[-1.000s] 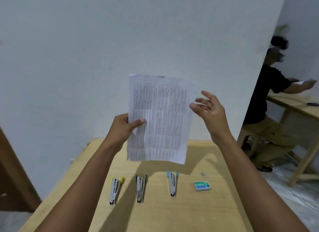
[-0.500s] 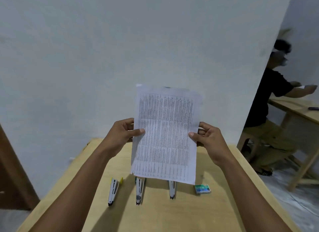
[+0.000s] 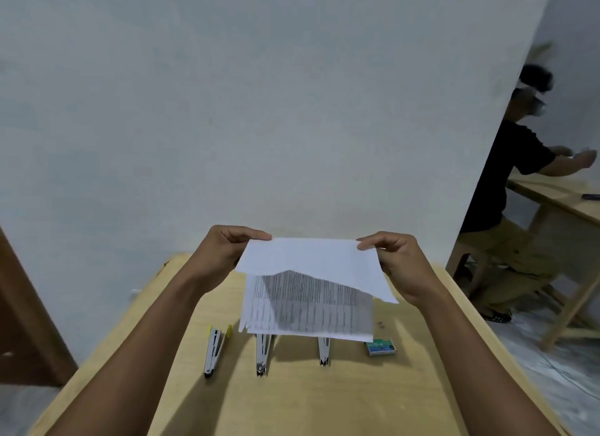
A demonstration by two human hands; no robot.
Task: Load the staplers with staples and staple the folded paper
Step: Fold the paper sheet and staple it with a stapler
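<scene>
I hold a printed sheet of paper in the air above the wooden table. My left hand pinches its top left corner and my right hand pinches its top right corner. The upper half is bent over toward me, its blank back showing over the printed lower half. Three open staplers lie side by side on the table: one with a yellow end, a middle one and a right one; the paper hides the far ends of the last two. A small green staple box sits to their right.
A white wall stands right behind the table. At the right, another person in a black shirt sits at a second wooden table. A brown door edge is at the left. A few loose staples lie near the box.
The paper came down from an upright, flat hold. My right hand took hold of it, both hands moved to its top corners, and the top half now bends over toward me.
</scene>
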